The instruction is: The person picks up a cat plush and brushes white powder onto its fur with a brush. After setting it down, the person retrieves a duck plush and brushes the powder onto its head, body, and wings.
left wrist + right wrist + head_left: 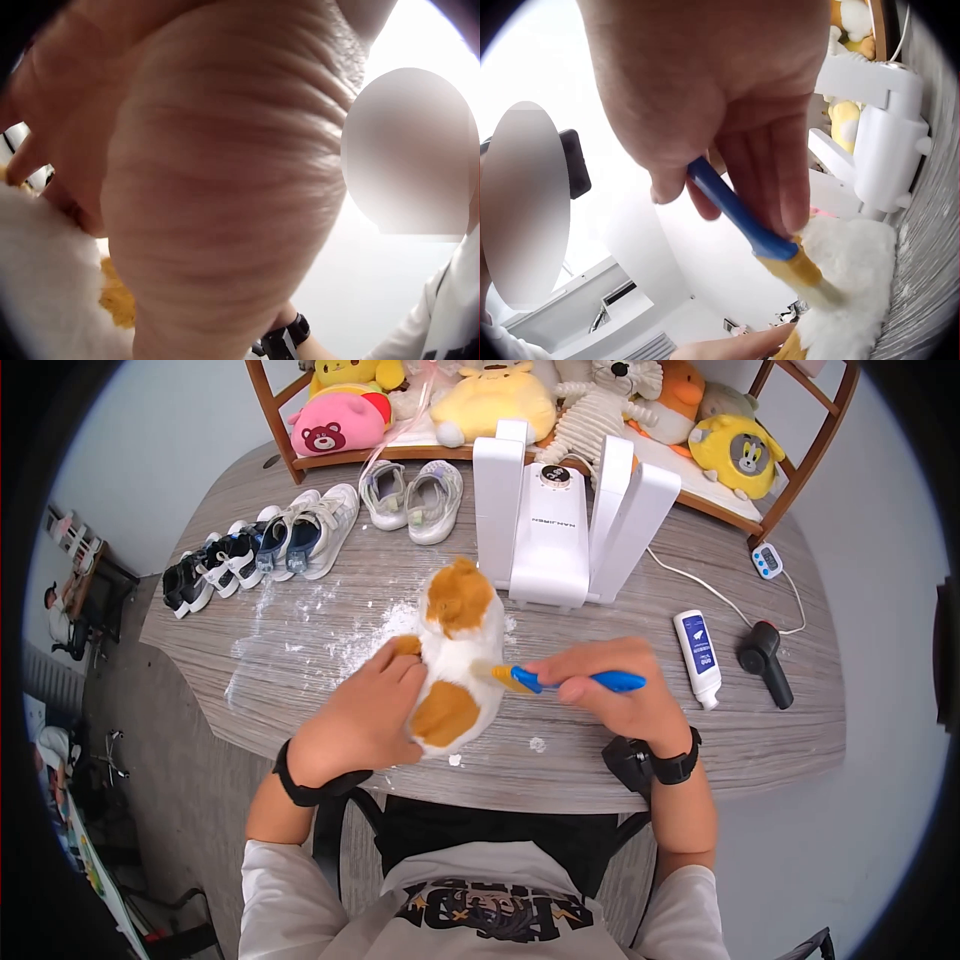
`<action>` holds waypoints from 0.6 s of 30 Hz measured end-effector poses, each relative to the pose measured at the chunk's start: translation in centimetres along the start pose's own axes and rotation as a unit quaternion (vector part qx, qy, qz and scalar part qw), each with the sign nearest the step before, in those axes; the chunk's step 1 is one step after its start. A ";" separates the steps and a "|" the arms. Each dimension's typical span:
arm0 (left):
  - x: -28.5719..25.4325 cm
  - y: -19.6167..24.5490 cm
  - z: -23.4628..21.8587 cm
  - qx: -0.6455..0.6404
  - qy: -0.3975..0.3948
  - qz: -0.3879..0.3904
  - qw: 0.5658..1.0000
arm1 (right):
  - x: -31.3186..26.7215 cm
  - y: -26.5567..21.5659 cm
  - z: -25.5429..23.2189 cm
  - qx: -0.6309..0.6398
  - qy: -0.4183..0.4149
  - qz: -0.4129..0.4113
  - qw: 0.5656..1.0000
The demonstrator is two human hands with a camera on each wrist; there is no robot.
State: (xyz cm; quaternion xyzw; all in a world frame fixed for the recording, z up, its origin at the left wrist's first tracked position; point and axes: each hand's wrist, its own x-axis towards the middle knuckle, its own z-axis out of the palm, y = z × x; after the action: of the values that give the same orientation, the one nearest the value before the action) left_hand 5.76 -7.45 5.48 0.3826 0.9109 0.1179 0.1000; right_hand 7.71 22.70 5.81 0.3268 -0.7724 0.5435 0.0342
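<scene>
A white and orange-brown plush toy (462, 660) lies on the grey wood-grain table, white powder scattered around its upper left side. My left hand (368, 710) rests against its left side, fingers on an orange patch; the left wrist view shows mostly the palm (225, 165) beside white fur (52, 277). Between the thumb and fingers of my right hand (615, 685) is a blue-handled brush (530, 679). In the right wrist view the pale bristles (829, 295) touch the white fur.
Behind the toy stands a white device (552, 540) with upright arms. Several shoes (310, 535) line the back left. A white-blue tube (698, 658), a dark handheld device (766, 660) and a small timer (767, 561) lie at the right. A wooden rack (790, 485) holds plush toys.
</scene>
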 end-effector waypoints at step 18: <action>3.1 -3.8 -1.9 -0.047 -0.076 0.035 0.995 | 0.2 0.6 0.1 -0.073 0.176 -0.055 0.980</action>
State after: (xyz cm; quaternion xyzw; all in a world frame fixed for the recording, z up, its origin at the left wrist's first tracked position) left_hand 0.54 -8.03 5.88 0.4168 0.8803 0.1343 0.1827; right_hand 7.25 22.68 5.31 0.2642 -0.7731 0.5317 0.2232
